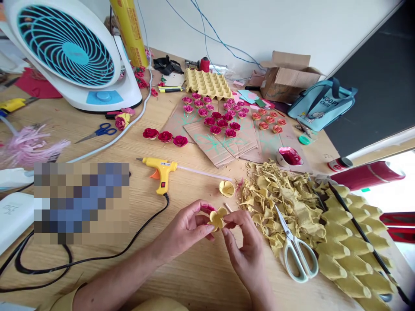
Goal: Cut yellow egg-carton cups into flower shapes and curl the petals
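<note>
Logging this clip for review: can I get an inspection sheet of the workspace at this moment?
Surface: wooden table, crowded.
Job's things: yellow cardboard flower held by both hands; second one lying nearby.
Clutter: scrap pile, white scissors, glue gun, painted roses, egg tray, blue scissors.
Grippers: left hand and right hand pinch the flower.
Cables: black cord loops across the table.
Surroundings: fan, cardboard box, white wall.

Yellow paper flower (218, 218), yellow glue gun (161, 169), red roses (165, 136)
</note>
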{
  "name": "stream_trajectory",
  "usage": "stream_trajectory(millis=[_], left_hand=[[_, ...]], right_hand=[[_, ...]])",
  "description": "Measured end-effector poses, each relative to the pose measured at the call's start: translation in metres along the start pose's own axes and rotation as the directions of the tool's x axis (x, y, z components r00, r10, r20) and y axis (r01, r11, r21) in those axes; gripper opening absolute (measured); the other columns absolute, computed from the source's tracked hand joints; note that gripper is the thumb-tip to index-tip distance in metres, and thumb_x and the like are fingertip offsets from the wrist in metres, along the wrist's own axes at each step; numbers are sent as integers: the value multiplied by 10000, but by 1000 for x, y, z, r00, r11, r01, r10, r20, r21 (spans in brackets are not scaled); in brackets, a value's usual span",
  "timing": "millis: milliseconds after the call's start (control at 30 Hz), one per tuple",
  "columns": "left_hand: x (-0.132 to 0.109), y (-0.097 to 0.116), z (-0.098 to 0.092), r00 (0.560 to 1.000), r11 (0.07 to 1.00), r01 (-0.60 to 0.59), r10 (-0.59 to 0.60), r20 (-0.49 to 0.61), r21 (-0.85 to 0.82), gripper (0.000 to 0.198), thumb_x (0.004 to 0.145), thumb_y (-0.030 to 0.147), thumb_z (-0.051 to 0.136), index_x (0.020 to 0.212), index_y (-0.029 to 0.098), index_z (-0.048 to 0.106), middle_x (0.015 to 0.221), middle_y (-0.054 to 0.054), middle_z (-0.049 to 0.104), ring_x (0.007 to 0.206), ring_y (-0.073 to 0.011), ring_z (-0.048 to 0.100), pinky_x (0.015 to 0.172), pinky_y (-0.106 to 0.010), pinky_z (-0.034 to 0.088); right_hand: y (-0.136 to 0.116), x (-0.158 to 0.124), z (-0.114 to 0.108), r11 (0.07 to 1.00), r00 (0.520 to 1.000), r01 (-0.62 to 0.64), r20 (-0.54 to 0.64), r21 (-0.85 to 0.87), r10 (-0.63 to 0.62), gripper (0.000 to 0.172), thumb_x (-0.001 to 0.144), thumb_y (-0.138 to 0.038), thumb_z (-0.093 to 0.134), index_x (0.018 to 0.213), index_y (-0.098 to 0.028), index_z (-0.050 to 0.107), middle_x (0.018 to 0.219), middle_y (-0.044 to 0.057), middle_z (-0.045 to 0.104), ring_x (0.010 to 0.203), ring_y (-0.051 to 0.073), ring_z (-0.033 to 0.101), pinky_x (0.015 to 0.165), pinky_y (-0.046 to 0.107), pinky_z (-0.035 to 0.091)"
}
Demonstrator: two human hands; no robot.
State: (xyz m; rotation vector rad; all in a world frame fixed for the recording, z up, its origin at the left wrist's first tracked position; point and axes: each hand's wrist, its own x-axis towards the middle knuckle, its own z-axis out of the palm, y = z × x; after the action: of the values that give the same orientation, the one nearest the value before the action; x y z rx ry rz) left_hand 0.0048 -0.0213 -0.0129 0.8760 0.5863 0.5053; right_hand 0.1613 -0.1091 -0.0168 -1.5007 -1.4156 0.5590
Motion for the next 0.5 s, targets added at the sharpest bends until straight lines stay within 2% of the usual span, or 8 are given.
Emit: stream_trajectory(millis=[67,200,367,500], left_hand=[[-1,1,1,1000,1000,-1,1,3,12,338,792,347,746,1003,193,531,951,-35,639,889,-165,636,681,-248,525],[-1,-2,-1,999,994,-46,44,22,99,272,848,346,685,1032,183,570,973,-46,638,897,-165,632,696,-255,547],[-2,-7,-5,992,959,-110,124,-34,260,226,859,311,664,1045,186,634,1021,-58,641,865,-164,643,694,-260,581],[-2,-7,-8,991,940,-118,132,-24,319,209,873,292,638,1055,194,666,1007,-54,666,859,-166,658,665,-247,594]], right_hand=[[-1,1,0,999,999,20,29,-28,-19,98,937,-163,560,985,-224,620,863,23,605,790,174,569,699,317,483],[1,2,2,998,999,40,-3,-58,-41,104,932,-148,555,945,-225,625,854,18,618,789,175,582,684,315,489],[3,1,2,996,1000,27,-9,-88,-28,126,927,-144,550,970,-226,635,839,22,604,762,178,584,668,311,492],[4,0,3,998,1000,16,0,-64,-16,122,913,-134,586,979,-222,639,859,24,604,785,178,592,689,314,501]])
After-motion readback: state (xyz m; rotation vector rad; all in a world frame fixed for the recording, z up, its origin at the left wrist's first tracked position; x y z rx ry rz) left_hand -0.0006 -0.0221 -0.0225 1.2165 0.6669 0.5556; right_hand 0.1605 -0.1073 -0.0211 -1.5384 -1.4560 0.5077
